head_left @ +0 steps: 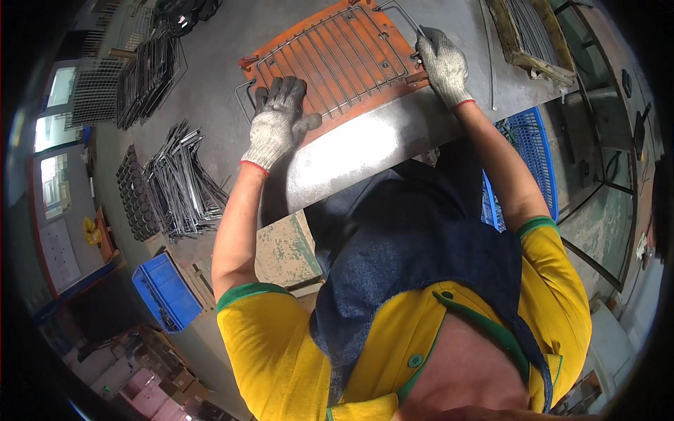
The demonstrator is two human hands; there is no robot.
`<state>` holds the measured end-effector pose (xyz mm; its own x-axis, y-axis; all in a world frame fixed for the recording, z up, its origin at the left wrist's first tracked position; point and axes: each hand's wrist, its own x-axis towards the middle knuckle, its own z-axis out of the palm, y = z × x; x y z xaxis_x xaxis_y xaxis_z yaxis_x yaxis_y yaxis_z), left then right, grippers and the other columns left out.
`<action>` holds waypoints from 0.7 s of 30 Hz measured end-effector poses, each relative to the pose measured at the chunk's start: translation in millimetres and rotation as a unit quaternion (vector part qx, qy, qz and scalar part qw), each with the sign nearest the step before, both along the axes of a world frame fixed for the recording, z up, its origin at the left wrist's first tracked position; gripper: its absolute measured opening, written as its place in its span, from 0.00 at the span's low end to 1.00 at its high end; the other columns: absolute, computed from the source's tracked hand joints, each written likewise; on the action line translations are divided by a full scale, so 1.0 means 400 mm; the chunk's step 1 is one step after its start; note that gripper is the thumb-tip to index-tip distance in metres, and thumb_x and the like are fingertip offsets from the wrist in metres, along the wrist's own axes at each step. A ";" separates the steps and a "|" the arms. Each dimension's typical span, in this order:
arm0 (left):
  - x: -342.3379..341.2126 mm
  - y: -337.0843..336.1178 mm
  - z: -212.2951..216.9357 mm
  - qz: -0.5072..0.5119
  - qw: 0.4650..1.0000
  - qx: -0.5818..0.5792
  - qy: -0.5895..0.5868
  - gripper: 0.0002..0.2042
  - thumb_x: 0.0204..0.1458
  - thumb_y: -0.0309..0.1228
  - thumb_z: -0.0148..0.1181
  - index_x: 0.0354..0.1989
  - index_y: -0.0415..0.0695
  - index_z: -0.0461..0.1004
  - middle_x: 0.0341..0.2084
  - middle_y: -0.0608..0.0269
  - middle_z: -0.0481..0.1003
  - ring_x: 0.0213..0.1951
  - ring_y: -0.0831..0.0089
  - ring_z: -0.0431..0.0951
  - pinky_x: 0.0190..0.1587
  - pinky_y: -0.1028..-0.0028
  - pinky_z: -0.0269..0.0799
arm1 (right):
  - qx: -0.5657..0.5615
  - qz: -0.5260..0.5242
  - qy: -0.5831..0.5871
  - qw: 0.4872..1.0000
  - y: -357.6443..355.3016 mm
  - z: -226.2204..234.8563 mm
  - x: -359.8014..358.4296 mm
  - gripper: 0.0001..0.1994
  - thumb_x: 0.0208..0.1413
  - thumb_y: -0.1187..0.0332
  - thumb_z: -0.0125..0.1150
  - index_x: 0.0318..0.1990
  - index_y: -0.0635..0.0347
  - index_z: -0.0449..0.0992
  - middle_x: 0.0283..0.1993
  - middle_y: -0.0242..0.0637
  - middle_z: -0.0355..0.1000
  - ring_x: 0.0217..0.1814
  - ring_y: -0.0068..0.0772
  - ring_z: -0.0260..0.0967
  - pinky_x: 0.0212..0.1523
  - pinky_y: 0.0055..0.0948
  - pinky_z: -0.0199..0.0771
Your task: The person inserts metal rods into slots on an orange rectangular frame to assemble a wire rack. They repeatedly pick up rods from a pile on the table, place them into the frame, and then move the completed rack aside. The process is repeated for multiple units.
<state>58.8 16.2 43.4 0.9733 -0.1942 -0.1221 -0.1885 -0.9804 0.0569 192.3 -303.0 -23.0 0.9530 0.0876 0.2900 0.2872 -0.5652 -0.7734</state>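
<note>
A wire grill rack (pixel 342 67) of thin parallel rods lies on an orange metal jig plate (pixel 309 55) with small bolts and stops, on the grey metal table. Bent wire loops stick out past both ends of the rack. My left hand (pixel 281 116), in a grey-and-white knit glove, rests with fingers apart on the rack's near left corner, beside the left wire loop (pixel 243 98). In a matching glove, my right hand (pixel 444 67) has its fingers curled round the near end of the right wire loop (pixel 404 14). Its fingertips are partly hidden.
Bundles of bent wire (pixel 184 184) lie on the left, with stacked wire racks (pixel 145 77) farther back. A wooden-edged tray (pixel 530 38) of rods stands at the far right. Blue crates (pixel 167 289) (pixel 537 165) sit below the table on both sides.
</note>
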 end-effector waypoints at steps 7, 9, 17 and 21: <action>0.000 -0.107 0.093 0.013 0.999 -0.036 -0.026 0.37 0.53 0.57 0.58 0.67 0.47 0.62 0.67 0.51 0.61 0.71 0.52 0.56 0.72 0.48 0.43 | -0.007 -0.004 0.037 0.999 -0.004 0.015 -0.001 0.20 0.66 0.52 0.49 0.55 0.55 0.72 0.36 0.39 0.79 0.41 0.44 0.78 0.47 0.40 0.74; 0.007 -0.107 0.053 -0.012 1.000 0.013 -0.025 0.35 0.54 0.55 0.58 0.66 0.47 0.63 0.67 0.51 0.62 0.71 0.53 0.56 0.72 0.47 0.42 | -0.020 -0.001 0.025 0.999 -0.002 0.013 -0.003 0.20 0.66 0.52 0.48 0.55 0.55 0.72 0.36 0.39 0.79 0.42 0.45 0.77 0.47 0.41 0.74; 0.020 -0.094 0.026 -0.027 0.998 0.023 -0.052 0.31 0.55 0.54 0.57 0.63 0.47 0.67 0.64 0.53 0.66 0.69 0.53 0.60 0.71 0.48 0.46 | -0.018 -0.008 0.019 1.000 -0.005 0.010 -0.001 0.20 0.66 0.51 0.48 0.55 0.55 0.72 0.34 0.37 0.79 0.42 0.43 0.78 0.47 0.40 0.74; 0.036 -0.160 0.075 -0.020 0.998 -0.010 -0.056 0.29 0.54 0.53 0.58 0.59 0.46 0.69 0.55 0.53 0.70 0.61 0.55 0.67 0.66 0.50 0.53 | -0.011 -0.007 0.022 1.000 -0.003 0.001 -0.002 0.19 0.66 0.53 0.49 0.54 0.54 0.73 0.34 0.37 0.78 0.33 0.37 0.78 0.39 0.36 0.76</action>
